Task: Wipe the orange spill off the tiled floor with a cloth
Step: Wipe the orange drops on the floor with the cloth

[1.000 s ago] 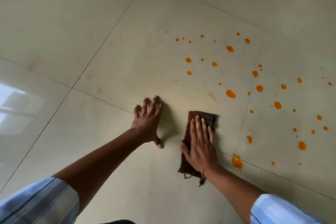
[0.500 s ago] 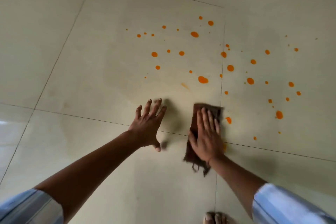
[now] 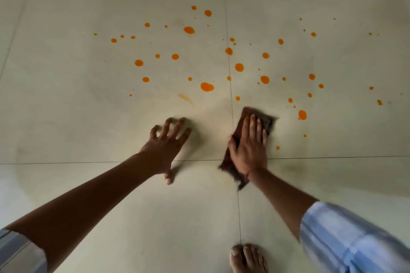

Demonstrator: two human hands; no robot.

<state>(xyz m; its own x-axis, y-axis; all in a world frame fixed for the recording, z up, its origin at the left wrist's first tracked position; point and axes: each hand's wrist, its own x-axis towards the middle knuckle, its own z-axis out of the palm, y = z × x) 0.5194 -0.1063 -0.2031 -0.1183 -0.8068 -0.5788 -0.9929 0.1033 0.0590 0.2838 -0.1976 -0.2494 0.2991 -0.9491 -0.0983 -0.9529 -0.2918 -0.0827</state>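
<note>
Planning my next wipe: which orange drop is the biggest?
The oblong drop just past the faint smear, up-left of the cloth; every other drop is smaller and rounder.

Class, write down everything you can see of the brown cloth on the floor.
The cloth is dark brown, soft-looking fabric, bunched into a long pad with a ragged near end. It lies flat on the tiled floor, over the point where four tiles meet, short of the orange drops. The right hand presses on it with straight fingers, covering its middle. Its edges look slightly blurred.
</note>
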